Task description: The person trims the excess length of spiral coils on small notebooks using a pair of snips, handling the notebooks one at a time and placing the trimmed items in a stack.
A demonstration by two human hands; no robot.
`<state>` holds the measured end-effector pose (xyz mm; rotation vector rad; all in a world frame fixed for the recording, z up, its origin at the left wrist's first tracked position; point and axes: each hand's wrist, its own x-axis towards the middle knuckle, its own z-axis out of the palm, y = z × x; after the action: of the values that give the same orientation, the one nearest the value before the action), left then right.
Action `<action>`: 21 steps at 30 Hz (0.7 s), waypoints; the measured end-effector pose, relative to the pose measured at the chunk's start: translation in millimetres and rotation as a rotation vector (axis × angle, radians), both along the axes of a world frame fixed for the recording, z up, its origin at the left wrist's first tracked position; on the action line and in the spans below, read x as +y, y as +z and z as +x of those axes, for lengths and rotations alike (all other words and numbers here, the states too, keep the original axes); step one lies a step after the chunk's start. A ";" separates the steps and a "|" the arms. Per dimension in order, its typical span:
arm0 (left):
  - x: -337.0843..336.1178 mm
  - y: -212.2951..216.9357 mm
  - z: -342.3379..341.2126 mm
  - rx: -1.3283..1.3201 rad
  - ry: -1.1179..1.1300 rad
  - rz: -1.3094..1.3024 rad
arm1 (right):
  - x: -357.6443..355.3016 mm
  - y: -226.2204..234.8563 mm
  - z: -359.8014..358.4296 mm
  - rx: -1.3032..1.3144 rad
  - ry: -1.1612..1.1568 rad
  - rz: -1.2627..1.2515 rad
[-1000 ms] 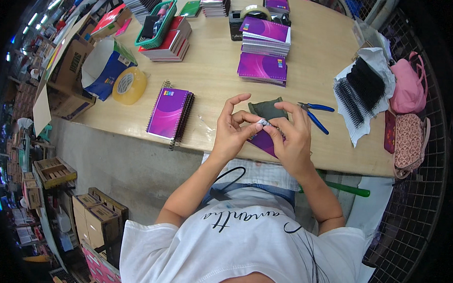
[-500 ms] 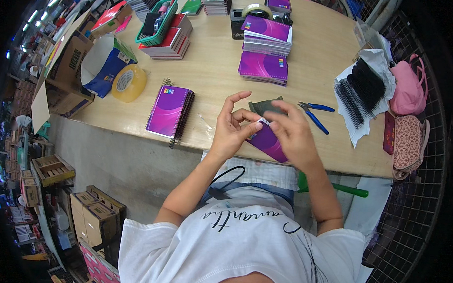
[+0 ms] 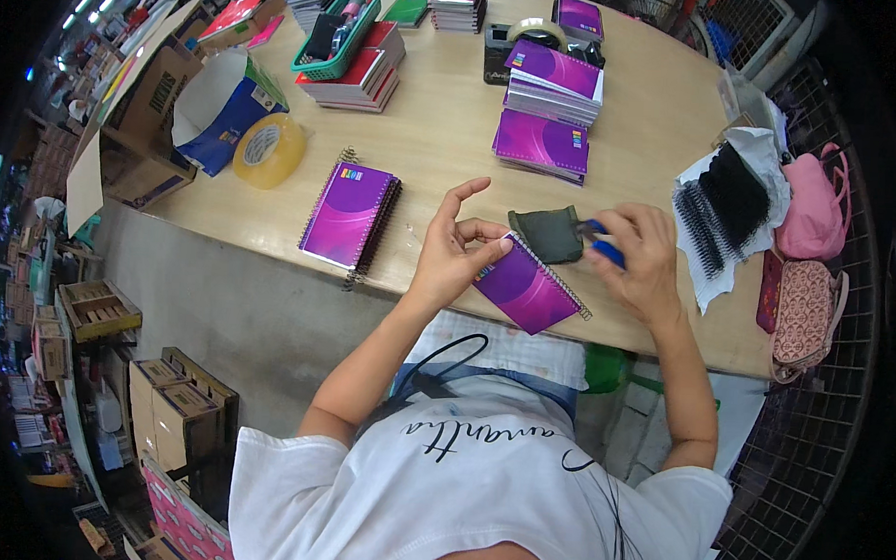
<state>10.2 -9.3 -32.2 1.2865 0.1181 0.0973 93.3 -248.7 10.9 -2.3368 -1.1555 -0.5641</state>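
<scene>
My left hand pinches the top corner of a small purple notebook between thumb and fingers, with the forefinger raised. A dark wire coil runs along the notebook's upper right edge, and its end sticks out past the lower corner. Blue-handled pliers are gripped in my right hand, beside the notebook; the jaws point left and are partly blurred. Behind the notebook, a dark green pad lies flat on the table, close to the plier tips.
Coil-bound purple notebooks lie stacked at left, near a tape roll. Unbound purple stacks stand farther back by a tape dispenser. Black coils rest on white paper at right, beside a pink pouch.
My right hand has left the notebook, moved right and picked the pliers up off the table. My left hand still holds the notebook, whose coil edge now shows. The view has shifted slightly.
</scene>
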 end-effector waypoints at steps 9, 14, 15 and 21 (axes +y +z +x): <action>7.2 7.7 -2.6 0.041 0.048 0.045 | 44.3 44.4 1.8 -0.421 0.204 -0.282; 9.1 8.5 -3.1 0.067 0.058 0.075 | 49.7 37.7 0.8 -0.564 0.208 -0.308; 9.2 9.7 -3.3 0.076 0.064 0.101 | 49.9 38.1 0.1 -0.565 0.212 -0.323; -1.0 8.0 -6.0 -0.018 0.184 0.369 | 43.4 30.7 -8.2 0.406 0.129 -0.233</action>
<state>4.1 -10.3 -24.3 1.6410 0.2105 0.2997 85.1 -205.3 41.6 -2.3910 -1.2113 0.0963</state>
